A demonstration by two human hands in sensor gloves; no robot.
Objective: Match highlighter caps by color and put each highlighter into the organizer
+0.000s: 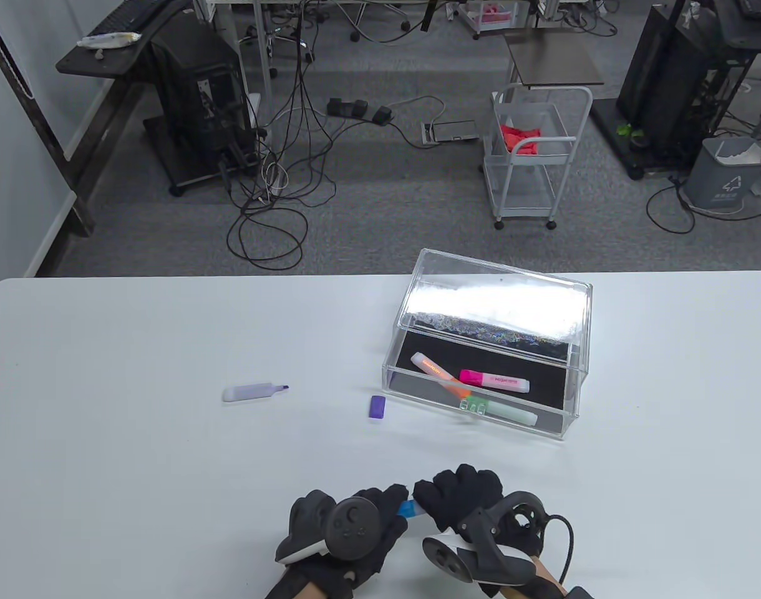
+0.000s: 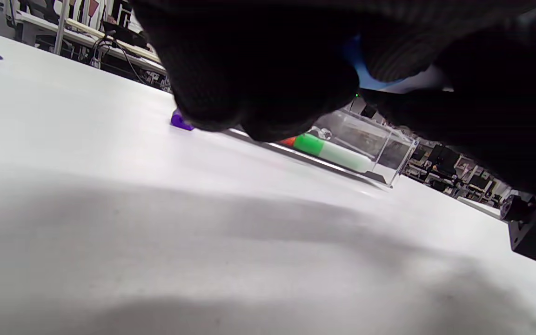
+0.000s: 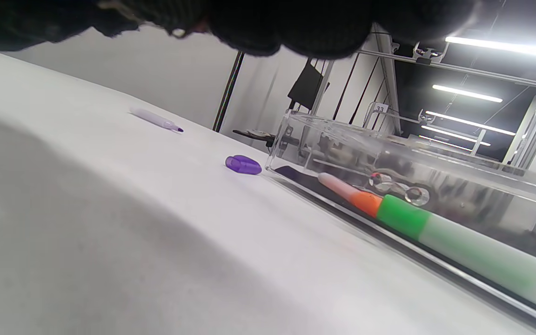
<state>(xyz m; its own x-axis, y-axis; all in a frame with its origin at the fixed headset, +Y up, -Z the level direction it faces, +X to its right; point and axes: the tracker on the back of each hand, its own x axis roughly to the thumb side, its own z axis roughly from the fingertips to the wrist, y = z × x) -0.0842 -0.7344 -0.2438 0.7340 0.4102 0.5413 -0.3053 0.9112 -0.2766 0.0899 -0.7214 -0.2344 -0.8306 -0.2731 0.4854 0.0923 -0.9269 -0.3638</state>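
Note:
Both hands meet low at the table's near edge. My left hand (image 1: 380,508) pinches a blue cap (image 1: 409,509), and my right hand (image 1: 446,499) grips the pale body of the same blue highlighter (image 2: 424,83). The blue cap (image 2: 365,77) shows between dark fingers; I cannot tell whether it is fully seated. An uncapped purple highlighter (image 1: 252,392) lies to the left. A purple cap (image 1: 377,407) lies just outside the clear organizer (image 1: 577,399). Inside it lie orange (image 1: 440,376), pink (image 1: 494,380) and green (image 1: 502,412) highlighters.
The organizer's clear lid (image 1: 499,299) stands tilted open at the back. In the right wrist view the purple cap (image 3: 243,164) sits beside the organizer's near corner (image 3: 277,153), with the purple highlighter (image 3: 156,119) further off. Beyond the table's far edge are a cart and cables.

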